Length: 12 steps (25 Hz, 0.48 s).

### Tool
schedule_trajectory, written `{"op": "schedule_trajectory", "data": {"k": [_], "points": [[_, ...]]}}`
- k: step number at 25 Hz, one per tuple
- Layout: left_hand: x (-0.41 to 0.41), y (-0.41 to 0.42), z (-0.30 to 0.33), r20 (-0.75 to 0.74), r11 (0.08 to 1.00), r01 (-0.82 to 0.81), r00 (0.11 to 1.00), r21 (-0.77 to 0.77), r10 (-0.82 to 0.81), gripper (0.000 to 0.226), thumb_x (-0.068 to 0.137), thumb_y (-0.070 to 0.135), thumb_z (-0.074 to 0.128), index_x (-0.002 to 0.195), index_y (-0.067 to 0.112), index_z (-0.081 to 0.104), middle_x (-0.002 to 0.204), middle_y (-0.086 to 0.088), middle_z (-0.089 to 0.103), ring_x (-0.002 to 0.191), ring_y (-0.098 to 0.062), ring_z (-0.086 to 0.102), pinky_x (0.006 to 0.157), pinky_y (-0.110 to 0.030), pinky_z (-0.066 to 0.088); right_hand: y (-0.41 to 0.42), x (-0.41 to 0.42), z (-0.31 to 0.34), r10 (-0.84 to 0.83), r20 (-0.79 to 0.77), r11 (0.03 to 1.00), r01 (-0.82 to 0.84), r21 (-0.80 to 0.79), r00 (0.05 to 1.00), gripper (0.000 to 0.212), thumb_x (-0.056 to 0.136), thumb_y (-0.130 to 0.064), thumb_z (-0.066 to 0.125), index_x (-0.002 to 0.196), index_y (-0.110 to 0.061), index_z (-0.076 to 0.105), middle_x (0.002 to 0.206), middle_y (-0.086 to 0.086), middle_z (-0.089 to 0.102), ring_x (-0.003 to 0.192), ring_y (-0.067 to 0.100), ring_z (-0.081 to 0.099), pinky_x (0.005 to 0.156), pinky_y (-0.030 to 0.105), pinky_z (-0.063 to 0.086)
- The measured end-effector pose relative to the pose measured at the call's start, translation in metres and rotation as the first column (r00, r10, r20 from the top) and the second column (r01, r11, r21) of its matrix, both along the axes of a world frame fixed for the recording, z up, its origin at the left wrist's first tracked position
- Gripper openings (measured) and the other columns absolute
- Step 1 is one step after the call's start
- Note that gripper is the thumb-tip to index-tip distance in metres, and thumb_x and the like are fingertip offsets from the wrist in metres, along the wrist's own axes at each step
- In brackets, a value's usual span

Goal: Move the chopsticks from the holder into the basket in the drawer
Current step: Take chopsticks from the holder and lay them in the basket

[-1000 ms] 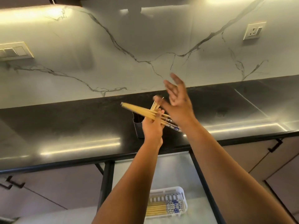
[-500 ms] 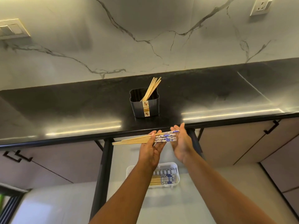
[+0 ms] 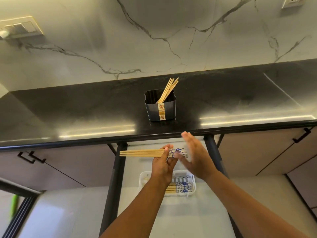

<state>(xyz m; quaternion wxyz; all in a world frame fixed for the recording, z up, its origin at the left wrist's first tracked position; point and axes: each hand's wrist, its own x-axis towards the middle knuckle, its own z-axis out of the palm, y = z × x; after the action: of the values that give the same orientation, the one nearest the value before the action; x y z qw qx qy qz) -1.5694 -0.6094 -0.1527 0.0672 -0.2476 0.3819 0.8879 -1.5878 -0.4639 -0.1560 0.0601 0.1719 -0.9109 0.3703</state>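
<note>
Glossy black stone counter [image 3: 85, 117], veined polished marble wall [image 3: 154, 48], pale wooden chopsticks [image 3: 142, 152], white plastic basket [image 3: 142, 179].

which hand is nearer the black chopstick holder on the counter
Right. The right hand reaches up to the counter edge just below the holder, fingers straight. The left hand sits lower, gripping a bundle of chopsticks over the drawer.

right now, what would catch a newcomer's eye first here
The left hand grips a level bundle of chopsticks over the open drawer, with the flat right hand by their patterned ends. Below sits the white basket, already holding chopsticks. On the black counter, the dark holder keeps a few more.
</note>
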Motion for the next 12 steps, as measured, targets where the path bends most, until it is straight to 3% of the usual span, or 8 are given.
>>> {"op": "schedule_trajectory", "data": {"k": [1,2,6,9,12], "points": [[0.001,0.003,-0.004,0.023,0.998,0.029,0.999,-0.049,-0.028,0.024,0.093,0.024,0.057,0.108,0.01,0.069,0.102,-0.015,0.073,0.095,-0.029,0.071,0.072,-0.035,0.06,-0.001,0.004,-0.006,0.15,-0.097,0.966,-0.125,0.226,0.984,0.074,0.092,-0.05,0.052,0.151,-0.015,0.025,0.157,0.004,0.03,0.146,0.019,0.026,0.117,0.035,0.026],[0.003,0.008,-0.008,0.063,0.994,0.053,0.997,-0.092,-0.047,0.024,0.094,0.027,0.056,0.106,0.012,0.07,0.101,-0.013,0.074,0.094,-0.028,0.071,0.071,-0.035,0.06,-0.005,0.009,-0.011,0.238,-0.097,0.917,-0.19,0.352,0.966,0.077,0.09,-0.049,0.053,0.151,-0.014,0.023,0.158,0.005,0.029,0.147,0.021,0.024,0.118,0.035,0.021],[0.011,0.019,-0.028,0.189,0.994,0.102,0.977,-0.029,-0.095,0.026,0.097,0.029,0.051,0.104,0.015,0.071,0.1,-0.007,0.075,0.096,-0.024,0.069,0.077,-0.036,0.058,-0.029,0.016,-0.036,0.151,-0.091,0.813,-0.071,0.578,0.984,0.076,0.098,-0.035,0.049,0.154,-0.007,0.006,0.161,0.015,0.018,0.149,0.03,0.018,0.12,0.037,0.012],[0.015,0.009,-0.046,0.253,0.996,0.086,0.963,0.032,-0.091,0.028,0.098,0.028,0.05,0.106,0.009,0.068,0.097,-0.01,0.075,0.09,-0.022,0.071,0.069,-0.032,0.058,-0.029,0.02,-0.058,0.118,0.012,0.778,-0.1,0.621,0.993,0.071,0.1,-0.026,0.048,0.154,-0.004,0.006,0.155,0.018,0.03,0.143,0.032,0.033,0.117,0.038,0.027],[0.017,-0.007,-0.065,0.397,0.991,0.135,0.91,-0.012,-0.119,0.026,0.096,0.026,0.055,0.095,0.005,0.069,0.084,-0.014,0.075,0.077,-0.024,0.072,0.064,-0.035,0.059,-0.016,0.025,-0.081,0.161,0.096,0.737,-0.185,0.651,0.982,0.048,0.101,-0.018,0.04,0.146,-0.004,0.029,0.138,0.015,0.052,0.122,0.028,0.054,0.104,0.034,0.045]]}}
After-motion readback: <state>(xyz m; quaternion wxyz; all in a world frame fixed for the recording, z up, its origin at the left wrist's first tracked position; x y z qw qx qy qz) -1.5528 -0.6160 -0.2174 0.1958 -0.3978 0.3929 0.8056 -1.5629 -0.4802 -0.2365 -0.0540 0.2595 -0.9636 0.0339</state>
